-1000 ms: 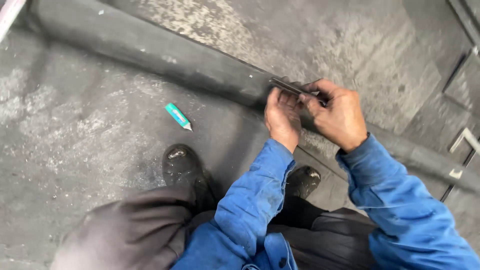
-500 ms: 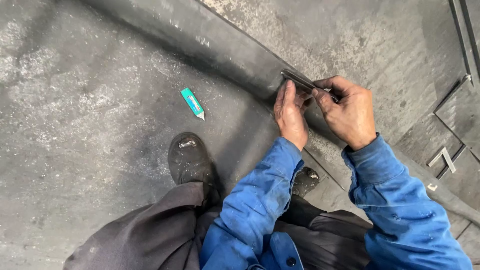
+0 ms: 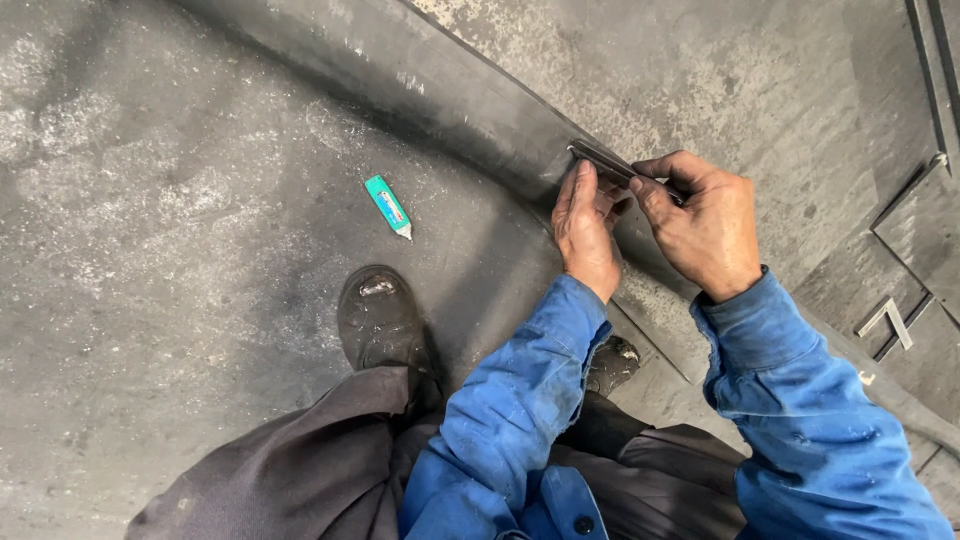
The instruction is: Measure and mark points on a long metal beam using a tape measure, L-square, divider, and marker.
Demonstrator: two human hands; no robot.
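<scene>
Left hand: the left hand point(image 3: 585, 232) lies flat, fingers stretched, pressed against the long dark steel bar point(image 3: 420, 95) that runs from upper left to lower right; it grips nothing.
Right hand: the right hand point(image 3: 705, 225) is clenched around the near end of a thin flat grey metal strip point(image 3: 605, 160), pinched between thumb and forefinger.
Strip: right of centre in the frame, lying along the bar's top edge, its far end just above the left fingertips.
Doing it well: as I judge it, the strip should sit flush to the edge, the flat hand steadying the bar while the other keeps the strip from tilting.
Package: a small teal tube with a white tip point(image 3: 388, 206) lies on the grey floor, left of centre, apart from both hands, above the black work boot point(image 3: 378, 320); its label is too small to tell.
Sign: a pale metal angle piece point(image 3: 886, 320) at the right edge.
</scene>
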